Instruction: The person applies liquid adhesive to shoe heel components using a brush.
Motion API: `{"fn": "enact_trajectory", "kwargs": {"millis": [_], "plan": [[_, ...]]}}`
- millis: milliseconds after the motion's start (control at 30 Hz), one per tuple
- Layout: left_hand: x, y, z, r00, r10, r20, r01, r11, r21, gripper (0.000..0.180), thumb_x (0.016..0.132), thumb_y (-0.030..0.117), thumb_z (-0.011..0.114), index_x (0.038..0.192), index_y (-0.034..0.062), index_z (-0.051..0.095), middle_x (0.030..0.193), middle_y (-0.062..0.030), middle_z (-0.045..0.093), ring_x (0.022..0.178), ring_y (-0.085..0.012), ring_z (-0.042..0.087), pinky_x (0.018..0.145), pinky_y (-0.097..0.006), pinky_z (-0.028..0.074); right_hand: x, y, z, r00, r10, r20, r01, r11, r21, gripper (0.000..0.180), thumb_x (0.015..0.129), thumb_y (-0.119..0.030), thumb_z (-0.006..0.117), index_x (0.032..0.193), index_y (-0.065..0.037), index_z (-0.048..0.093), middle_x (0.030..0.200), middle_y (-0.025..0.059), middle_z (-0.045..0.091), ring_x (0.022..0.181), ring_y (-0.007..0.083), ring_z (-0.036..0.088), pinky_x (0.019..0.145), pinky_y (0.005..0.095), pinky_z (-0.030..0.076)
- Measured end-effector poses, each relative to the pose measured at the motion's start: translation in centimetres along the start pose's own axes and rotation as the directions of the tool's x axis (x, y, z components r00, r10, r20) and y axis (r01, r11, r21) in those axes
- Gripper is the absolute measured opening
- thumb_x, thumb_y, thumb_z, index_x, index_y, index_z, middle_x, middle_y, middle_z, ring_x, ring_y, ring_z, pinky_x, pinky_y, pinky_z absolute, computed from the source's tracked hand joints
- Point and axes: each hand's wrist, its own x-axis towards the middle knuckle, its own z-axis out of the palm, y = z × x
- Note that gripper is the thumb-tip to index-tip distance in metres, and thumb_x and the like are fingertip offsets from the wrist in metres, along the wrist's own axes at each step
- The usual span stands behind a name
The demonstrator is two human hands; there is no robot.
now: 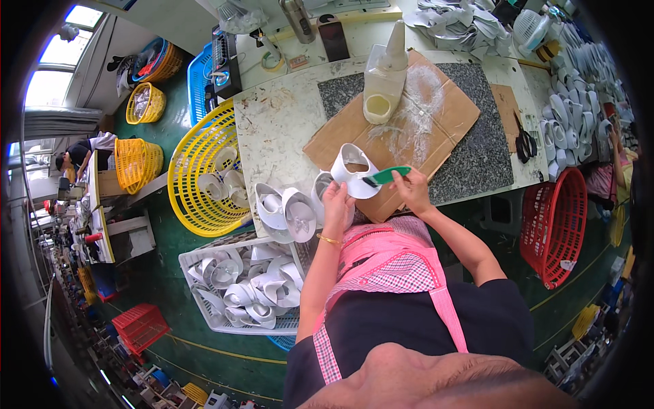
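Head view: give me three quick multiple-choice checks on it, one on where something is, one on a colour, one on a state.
1. Where does the white curved piece sit?
A. In the left hand, over the cardboard sheet
B. In the red basket
C. On the floor

2. What colour is the handle of the brush in the right hand?
A. Yellow
B. Green
C. Black

3. How is the white crate at the person's left?
A. Empty
B. Tipped over
C. Holding many white pieces

Answers:
1 A: the left hand's fingers grip the piece above the cardboard.
2 B: the handle held by the right hand is green.
3 C: white curved pieces are piled inside the upright crate.
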Motion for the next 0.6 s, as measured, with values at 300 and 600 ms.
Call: {"fn": "enact_trajectory", "kwargs": {"millis": [300,600], "plan": [[0.0,0.1,0.9,1.0,0.024,-0.019,-0.024,0.999,-0.024,0.03,0.101,0.016,0.037,0.129,0.0061,0.042,0.123,-0.0134,0.055,0.109,-0.026,0.06,0.086,-0.044,0.056,-0.1,1.1,1.6,0.989,0.117,-0.089,-0.109,0.99,0.092,0.016,0.092,-0.012,0.06,0.085,0.001,0.065,0.073,0.0067,0.064,0.062,0.0114,0.064,0.055,0.0251,0.047],[-1.2,-0.1,1.7,0.993,0.078,0.093,-0.08,0.997,0.022,0.037,0.094,0.011,0.055,0.128,0.0001,0.044,0.126,-0.0115,0.054,0.109,-0.0242,0.058,0.099,-0.039,0.045,0.6,2.5,2.6,0.981,0.124,-0.148,-0.095,0.977,0.191,0.017,0.093,-0.014,0.059,0.085,0.001,0.065,0.069,0.0058,0.066,0.064,0.0114,0.065,0.057,0.0246,0.047]]}}
